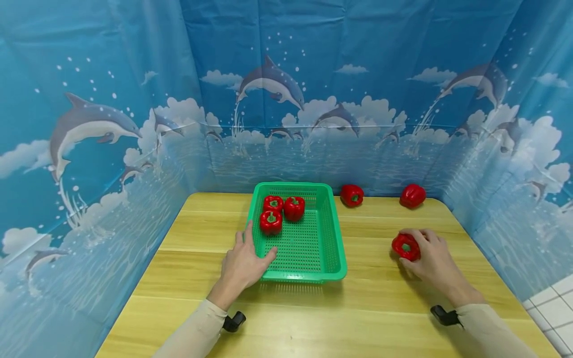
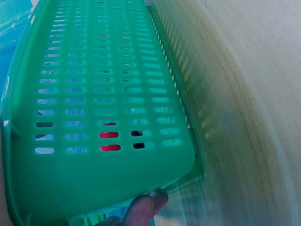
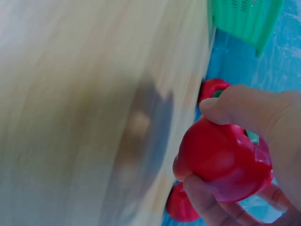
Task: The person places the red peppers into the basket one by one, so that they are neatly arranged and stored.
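Note:
My right hand [image 1: 429, 256] holds a red bell pepper [image 1: 406, 247] by its sides, thumb on one side and fingers on the other. Its green-centred stem end faces up, and in the right wrist view the pepper [image 3: 221, 157] hangs above the table with a shadow beside it. My left hand [image 1: 243, 261] lies spread at the near left corner of a green plastic basket [image 1: 339, 238], thumb out over the near rim. Fingertips [image 2: 141, 209] show right at the rim in the left wrist view. Inside the basket, toward its far left, sit several red bell peppers [image 1: 271, 223].
Two more bell peppers lie along the table's back edge: one [image 1: 352, 195] just right of the basket, another [image 1: 412, 196] near the back right corner. A blue dolphin-print curtain [image 1: 277, 149] hangs behind and beside the wooden table [image 1: 367, 298].

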`<state>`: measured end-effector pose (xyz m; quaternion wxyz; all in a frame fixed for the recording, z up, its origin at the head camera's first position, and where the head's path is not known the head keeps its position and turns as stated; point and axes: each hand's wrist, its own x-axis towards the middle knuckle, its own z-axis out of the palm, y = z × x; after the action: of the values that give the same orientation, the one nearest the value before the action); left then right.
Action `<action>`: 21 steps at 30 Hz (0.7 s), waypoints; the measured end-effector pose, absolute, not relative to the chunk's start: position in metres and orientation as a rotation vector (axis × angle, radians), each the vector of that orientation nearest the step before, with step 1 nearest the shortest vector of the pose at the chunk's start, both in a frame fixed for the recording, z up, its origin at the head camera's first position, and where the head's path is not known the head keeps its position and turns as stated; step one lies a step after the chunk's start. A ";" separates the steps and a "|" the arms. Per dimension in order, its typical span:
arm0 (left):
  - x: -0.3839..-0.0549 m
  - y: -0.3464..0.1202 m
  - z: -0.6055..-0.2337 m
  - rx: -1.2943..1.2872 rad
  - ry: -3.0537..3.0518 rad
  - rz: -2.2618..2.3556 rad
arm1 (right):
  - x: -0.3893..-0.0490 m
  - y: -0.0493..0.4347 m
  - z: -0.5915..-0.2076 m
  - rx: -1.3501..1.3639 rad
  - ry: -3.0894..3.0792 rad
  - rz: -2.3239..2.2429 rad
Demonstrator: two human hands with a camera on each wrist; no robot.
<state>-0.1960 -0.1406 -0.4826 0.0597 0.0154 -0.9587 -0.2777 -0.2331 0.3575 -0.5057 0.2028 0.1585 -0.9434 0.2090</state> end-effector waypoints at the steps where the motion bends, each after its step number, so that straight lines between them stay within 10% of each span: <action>1: -0.196 -0.141 -0.483 0.045 -2.900 -0.844 | -0.233 0.356 -0.505 0.452 -2.608 0.582; 21: -0.200 -0.142 -0.486 0.048 -2.867 -0.893 | -0.237 0.317 -0.472 0.585 -2.452 0.606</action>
<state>-0.1997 -0.1422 -0.4860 0.0693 0.0158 -0.9523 -0.2968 -0.2367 0.3175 -0.4722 0.2712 0.2171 -0.9103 0.2249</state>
